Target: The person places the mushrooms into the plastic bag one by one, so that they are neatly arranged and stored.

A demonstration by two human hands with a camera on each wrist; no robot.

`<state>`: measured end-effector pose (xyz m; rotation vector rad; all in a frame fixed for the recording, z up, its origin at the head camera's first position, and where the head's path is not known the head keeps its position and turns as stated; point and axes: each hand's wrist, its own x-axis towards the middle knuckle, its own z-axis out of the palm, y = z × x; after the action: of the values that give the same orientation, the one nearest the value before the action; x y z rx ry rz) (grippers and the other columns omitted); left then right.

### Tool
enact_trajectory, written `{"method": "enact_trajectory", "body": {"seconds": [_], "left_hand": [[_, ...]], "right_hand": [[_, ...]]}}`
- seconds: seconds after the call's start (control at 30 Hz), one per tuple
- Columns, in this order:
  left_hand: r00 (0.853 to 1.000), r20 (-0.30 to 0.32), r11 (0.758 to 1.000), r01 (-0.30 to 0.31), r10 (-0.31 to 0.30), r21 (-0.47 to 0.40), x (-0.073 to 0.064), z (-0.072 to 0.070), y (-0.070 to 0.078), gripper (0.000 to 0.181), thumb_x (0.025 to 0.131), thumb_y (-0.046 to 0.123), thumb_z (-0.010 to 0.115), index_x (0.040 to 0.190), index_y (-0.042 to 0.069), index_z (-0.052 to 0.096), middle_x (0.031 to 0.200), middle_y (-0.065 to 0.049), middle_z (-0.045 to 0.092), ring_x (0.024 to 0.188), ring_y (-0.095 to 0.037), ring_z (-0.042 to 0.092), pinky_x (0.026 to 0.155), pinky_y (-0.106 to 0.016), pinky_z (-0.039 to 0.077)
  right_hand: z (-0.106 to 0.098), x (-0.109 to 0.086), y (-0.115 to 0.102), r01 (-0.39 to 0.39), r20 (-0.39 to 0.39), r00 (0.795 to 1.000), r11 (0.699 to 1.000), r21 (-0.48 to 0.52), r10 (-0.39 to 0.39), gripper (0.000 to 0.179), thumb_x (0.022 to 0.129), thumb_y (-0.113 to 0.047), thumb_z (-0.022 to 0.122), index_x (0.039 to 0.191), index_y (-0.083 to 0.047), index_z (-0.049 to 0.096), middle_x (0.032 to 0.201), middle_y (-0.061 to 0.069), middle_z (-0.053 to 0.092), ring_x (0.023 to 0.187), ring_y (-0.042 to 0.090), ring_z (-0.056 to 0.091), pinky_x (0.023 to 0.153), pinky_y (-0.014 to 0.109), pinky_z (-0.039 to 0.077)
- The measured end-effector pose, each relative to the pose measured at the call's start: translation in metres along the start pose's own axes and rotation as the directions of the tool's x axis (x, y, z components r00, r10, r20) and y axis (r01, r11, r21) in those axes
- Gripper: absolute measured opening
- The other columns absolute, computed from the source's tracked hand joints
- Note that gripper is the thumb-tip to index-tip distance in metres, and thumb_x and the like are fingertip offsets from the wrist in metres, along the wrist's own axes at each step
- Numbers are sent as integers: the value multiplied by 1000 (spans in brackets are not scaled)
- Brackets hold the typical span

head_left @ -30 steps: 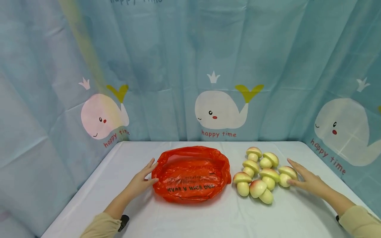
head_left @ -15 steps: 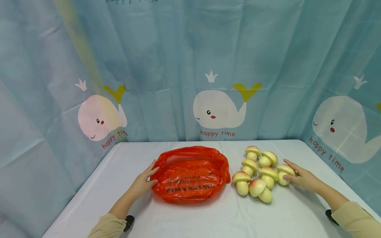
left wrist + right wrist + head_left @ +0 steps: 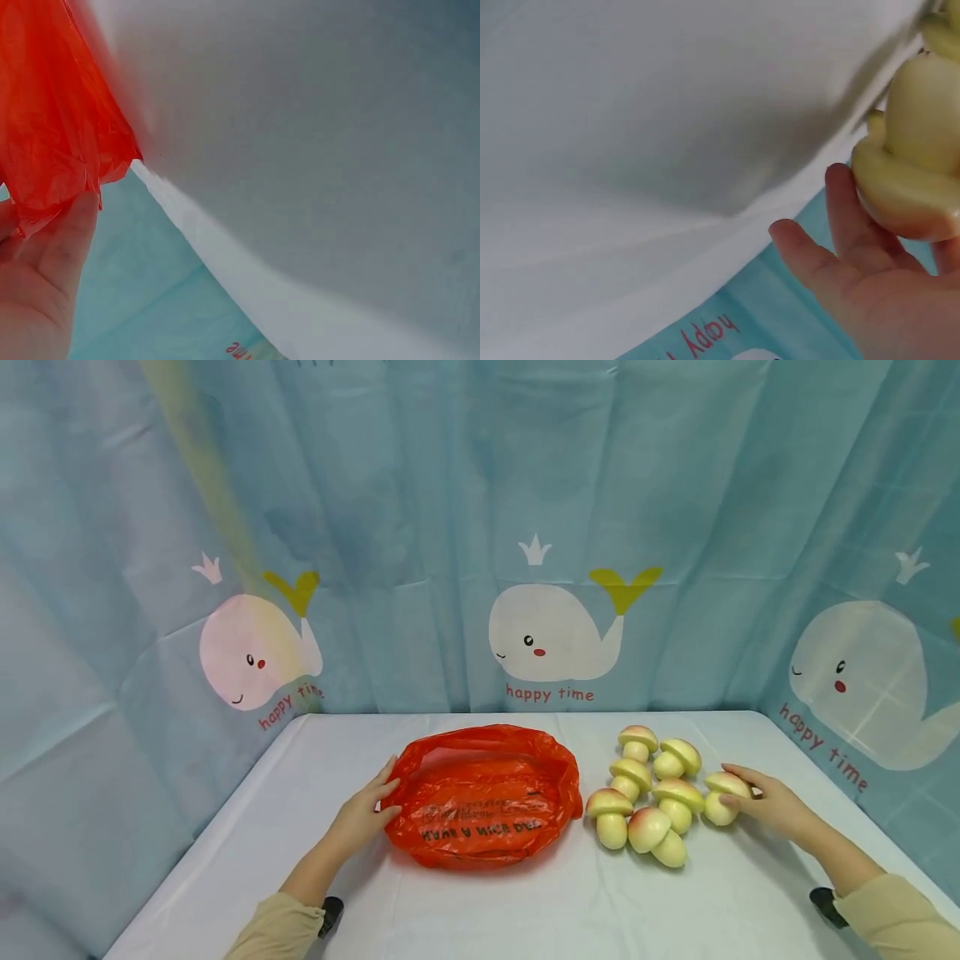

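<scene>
In the head view a red plastic bag (image 3: 480,839) lies with its mouth spread wide, black lettering across its inside. At its left rim, my left hand (image 3: 360,817) pinches the film; the left wrist view shows the red film (image 3: 56,112) bunched at the fingertips. Several pale yellow toy mushrooms (image 3: 677,804) with pink-tinged caps are grouped right of the bag. My right hand (image 3: 776,810) holds the rightmost mushroom (image 3: 722,811), thumb on the near side and fingers on the far side. In the right wrist view, fingers meet the cap of this mushroom (image 3: 907,191).
A white-covered table (image 3: 525,914) carries everything. Behind and beside it hangs a blue curtain (image 3: 420,527) printed with whales. The nearest-left mushroom (image 3: 610,818) stands close to the bag's right edge.
My left fingers have closed in on the bag's rim. My right hand has closed around the rightmost mushroom, which has shifted slightly right and tilted.
</scene>
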<state>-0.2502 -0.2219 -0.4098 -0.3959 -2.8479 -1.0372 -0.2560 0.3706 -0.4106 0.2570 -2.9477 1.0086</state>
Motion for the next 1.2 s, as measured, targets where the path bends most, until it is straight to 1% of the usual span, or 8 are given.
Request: {"method": "enact_trajectory", "body": {"seconds": [0.17,0.27,0.43,0.63,0.8,1.03,1.1,1.2], "left_hand": [[1000,-1,1000,-15,15,4,0,0,0,54,91,2,62,139,-12,42,158,-17,22,138,-43,29,107,-59,32],[1000,-1,1000,-24,24,-7,-1,0,3,54,90,0,62,138,-13,42,157,-18,22,139,-43,28,107,-58,31],[1000,5,1000,-26,26,-5,-2,0,3,53,91,-1,61,138,-16,40,158,-19,21,140,-42,25,109,-57,29],[997,-33,997,-74,74,1,-3,2,4,54,90,0,62,136,-17,41,157,-19,22,139,-44,27,106,-59,31],[993,-54,995,-102,102,5,-3,1,5,53,90,-1,62,136,-16,42,157,-19,24,138,-44,29,105,-58,32],[997,-19,997,-79,79,4,-3,-2,6,53,91,-3,60,139,-15,40,157,-18,23,139,-41,28,108,-55,30],[997,-10,997,-74,74,-5,-1,-1,5,53,91,-3,60,139,-14,39,158,-18,22,140,-41,26,108,-55,30],[998,0,998,-62,62,-9,-1,-1,4,54,91,-2,60,139,-14,39,158,-17,20,140,-42,25,108,-55,30]], "right_hand": [[-8,-4,-11,-37,1,999,998,58,37,71,98,-30,57,144,15,27,141,44,29,124,60,31,91,68,37],[-14,-6,-20,-67,5,998,993,101,67,73,99,-31,56,145,15,22,142,43,27,125,58,30,91,67,39],[-23,-7,-33,-115,27,993,980,161,112,74,101,-31,52,147,14,15,140,43,26,119,52,42,84,54,53],[-29,-4,-48,-144,51,989,965,221,136,76,101,-31,51,147,14,11,140,43,23,113,47,51,81,49,56],[-30,-2,-62,-172,87,984,938,300,153,79,102,-32,49,147,15,6,145,42,16,113,44,51,79,47,57],[-24,2,-81,-143,101,989,892,428,110,75,102,-29,48,149,13,6,142,37,26,97,8,54,78,41,56],[-22,4,-84,-138,106,989,873,467,100,75,102,-28,48,150,10,5,142,37,25,97,7,53,78,42,56],[-18,7,-89,-134,120,989,849,511,83,75,102,-25,48,151,9,3,142,37,23,103,15,54,80,45,56]]}}
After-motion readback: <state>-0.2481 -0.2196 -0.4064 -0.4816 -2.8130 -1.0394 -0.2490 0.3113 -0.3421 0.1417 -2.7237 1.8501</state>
